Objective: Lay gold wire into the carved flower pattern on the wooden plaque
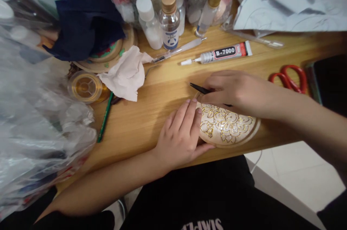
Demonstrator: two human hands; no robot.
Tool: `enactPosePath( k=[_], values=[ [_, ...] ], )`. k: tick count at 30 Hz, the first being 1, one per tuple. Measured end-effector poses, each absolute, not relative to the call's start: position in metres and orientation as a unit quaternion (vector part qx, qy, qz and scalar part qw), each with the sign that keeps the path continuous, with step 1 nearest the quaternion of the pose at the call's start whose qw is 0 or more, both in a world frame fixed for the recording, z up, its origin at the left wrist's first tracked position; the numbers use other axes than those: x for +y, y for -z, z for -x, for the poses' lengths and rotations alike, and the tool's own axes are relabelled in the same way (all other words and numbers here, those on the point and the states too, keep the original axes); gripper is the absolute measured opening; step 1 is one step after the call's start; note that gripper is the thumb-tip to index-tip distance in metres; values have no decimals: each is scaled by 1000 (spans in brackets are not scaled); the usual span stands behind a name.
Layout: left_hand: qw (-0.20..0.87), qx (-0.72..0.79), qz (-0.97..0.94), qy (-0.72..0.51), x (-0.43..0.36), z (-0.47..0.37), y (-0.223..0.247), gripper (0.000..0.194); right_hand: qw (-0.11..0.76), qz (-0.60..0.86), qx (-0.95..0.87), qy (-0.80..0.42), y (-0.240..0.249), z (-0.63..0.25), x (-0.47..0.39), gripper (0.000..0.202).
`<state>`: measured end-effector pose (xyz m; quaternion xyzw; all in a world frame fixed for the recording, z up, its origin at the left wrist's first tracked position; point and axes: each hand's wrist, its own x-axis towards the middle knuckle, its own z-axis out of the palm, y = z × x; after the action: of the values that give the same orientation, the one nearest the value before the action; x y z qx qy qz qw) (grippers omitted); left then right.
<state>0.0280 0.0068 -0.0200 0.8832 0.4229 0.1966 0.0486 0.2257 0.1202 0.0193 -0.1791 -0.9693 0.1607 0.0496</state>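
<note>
Through the head view I have the round disc [230, 126], patterned in gold outlines, at about four o'clock from the middle of the picture, by the near edge of the wooden table [130, 128]. My left hand [180, 134] grasps it at its nine o'clock, fingers over the rim, thumb near seven. My right hand [238, 89], across its twelve o'clock, pinches black tweezers [200, 88], their tips pointing to ten and sticking out past the rim. From the disc, the B-7000 tube [225, 53] lies at twelve, the red-handled scissors [291, 78] at two, and the green pencil [105, 118] at nine, beyond my left hand.
</note>
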Motion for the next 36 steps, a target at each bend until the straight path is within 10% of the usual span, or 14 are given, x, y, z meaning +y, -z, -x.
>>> enactPosePath(
  k=[36],
  values=[
    [30,433,-881,-188,6,-29,18,78,113,271,-954,-61,-12,-228,95,25]
  ],
)
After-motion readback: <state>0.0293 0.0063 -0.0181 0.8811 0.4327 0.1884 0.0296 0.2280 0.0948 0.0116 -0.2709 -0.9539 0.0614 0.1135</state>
